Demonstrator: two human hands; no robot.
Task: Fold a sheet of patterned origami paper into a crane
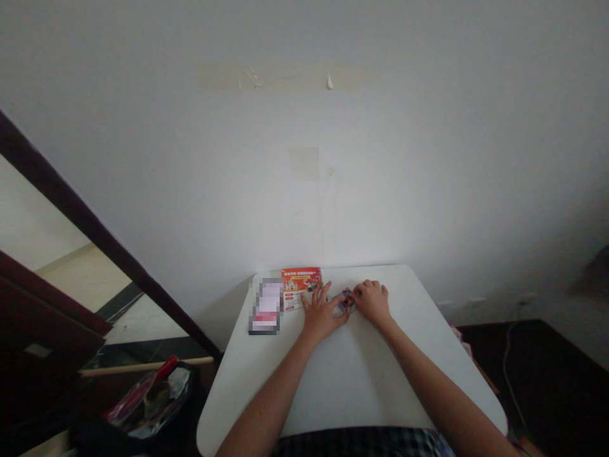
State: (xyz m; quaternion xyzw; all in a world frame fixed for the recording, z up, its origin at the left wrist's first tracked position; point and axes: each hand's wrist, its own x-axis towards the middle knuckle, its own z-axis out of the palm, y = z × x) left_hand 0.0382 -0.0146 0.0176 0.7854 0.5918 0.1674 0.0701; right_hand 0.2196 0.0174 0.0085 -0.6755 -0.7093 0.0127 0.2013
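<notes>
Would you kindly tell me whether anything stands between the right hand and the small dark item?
Nothing visible does: the right hand is right at the small dark item, with the left hand on its other side.

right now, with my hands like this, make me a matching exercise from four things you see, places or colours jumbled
Things
1. phone
2. leaflet
3. small printed item
4. table

Places or colours
A. between the left hand and the right hand, at their fingertips
B. plain white, with rounded corners
C. nearest the left edge of the tabletop
D. bright orange-red across its upper part

Right pairs: 1-C, 2-D, 3-A, 4-B
</notes>
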